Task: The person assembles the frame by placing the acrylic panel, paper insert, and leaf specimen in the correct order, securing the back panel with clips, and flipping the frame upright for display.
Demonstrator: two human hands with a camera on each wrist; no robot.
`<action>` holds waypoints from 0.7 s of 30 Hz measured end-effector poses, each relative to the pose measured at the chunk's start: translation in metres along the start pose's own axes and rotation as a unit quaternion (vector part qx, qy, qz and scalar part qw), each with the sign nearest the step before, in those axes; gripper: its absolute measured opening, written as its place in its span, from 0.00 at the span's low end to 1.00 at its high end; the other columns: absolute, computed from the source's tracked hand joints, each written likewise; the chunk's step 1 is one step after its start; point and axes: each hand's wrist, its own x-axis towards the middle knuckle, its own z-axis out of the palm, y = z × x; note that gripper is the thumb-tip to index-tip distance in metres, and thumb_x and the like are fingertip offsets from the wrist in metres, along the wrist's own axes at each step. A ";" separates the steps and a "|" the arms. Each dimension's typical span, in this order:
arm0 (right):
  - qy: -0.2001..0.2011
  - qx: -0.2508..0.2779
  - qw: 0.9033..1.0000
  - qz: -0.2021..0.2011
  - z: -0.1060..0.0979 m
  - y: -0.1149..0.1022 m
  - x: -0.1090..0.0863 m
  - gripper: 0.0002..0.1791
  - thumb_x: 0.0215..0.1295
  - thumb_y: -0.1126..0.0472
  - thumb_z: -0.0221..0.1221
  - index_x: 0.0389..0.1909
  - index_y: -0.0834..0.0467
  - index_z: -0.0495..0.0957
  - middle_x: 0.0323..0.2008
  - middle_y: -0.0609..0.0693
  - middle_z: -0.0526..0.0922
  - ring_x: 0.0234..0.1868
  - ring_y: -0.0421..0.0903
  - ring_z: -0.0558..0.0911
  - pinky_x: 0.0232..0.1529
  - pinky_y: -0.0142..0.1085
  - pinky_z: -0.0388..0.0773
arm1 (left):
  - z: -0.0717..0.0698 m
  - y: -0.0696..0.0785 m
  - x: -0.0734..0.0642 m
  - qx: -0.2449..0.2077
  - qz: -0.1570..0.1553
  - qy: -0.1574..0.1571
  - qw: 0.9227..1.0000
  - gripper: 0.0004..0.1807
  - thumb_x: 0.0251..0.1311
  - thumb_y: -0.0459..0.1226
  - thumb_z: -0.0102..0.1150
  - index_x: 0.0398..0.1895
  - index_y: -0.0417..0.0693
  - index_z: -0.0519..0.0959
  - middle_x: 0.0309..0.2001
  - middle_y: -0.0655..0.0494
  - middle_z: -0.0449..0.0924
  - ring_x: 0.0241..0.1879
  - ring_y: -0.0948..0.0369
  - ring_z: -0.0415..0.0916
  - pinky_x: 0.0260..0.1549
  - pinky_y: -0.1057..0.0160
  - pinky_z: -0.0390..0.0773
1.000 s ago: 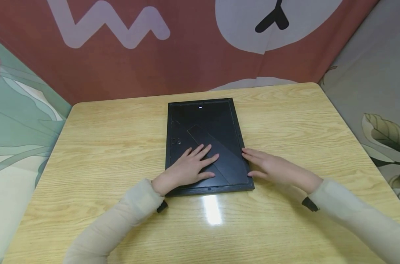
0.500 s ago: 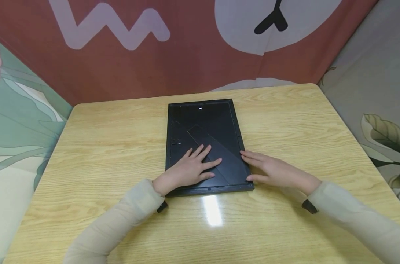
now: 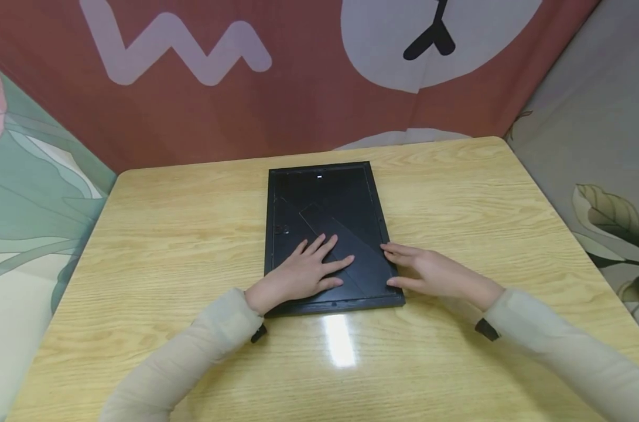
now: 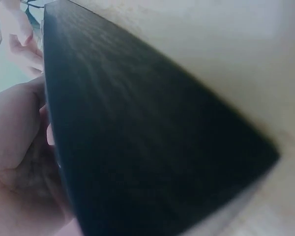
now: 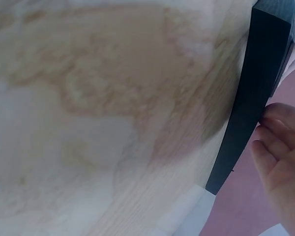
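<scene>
Black frame (image 3: 324,190) lying back-up mid desk (image 3: 192,220), diagonal stand flap (image 3: 345,235) folded flat on its back. Left hand (image 3: 303,273) rests on lower part of the back, fingers spread. Right hand (image 3: 430,271) has straight fingers, not gripping, fingertips at frame's right edge, near the lower corner.

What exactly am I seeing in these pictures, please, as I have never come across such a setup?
There is no machine: a person works with bare hands. The widest picture comes from a camera worn on the head, looking forward and down; the other two come from cameras on each wrist. On the wood-grain table lies a black picture frame, back side up, with what looks like its stand folded flat. The left hand rests spread on the back; the right hand has its fingertips at the right edge. Neither wraps around it.
</scene>
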 end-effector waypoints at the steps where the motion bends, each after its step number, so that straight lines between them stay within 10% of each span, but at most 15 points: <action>1: 0.001 -0.002 1.000 -0.002 0.000 0.000 0.001 0.35 0.65 0.44 0.57 0.62 0.68 0.69 0.69 0.61 0.65 0.67 0.60 0.69 0.61 0.50 0.73 | 0.000 0.000 0.000 0.000 0.000 0.000 1.000 0.30 0.69 0.59 0.36 0.74 0.72 0.51 0.78 0.50 0.38 0.77 0.49 0.37 0.73 0.40 0.48; 21: 0.012 -0.056 0.998 -0.037 -0.007 -0.005 0.016 0.27 0.64 0.49 0.60 0.54 0.68 0.78 0.61 0.63 0.75 0.60 0.59 0.77 0.55 0.48 0.79 | 0.002 -0.001 0.000 0.013 -0.009 -0.001 1.000 0.30 0.69 0.59 0.35 0.74 0.74 0.49 0.78 0.51 0.38 0.77 0.49 0.37 0.72 0.40 0.49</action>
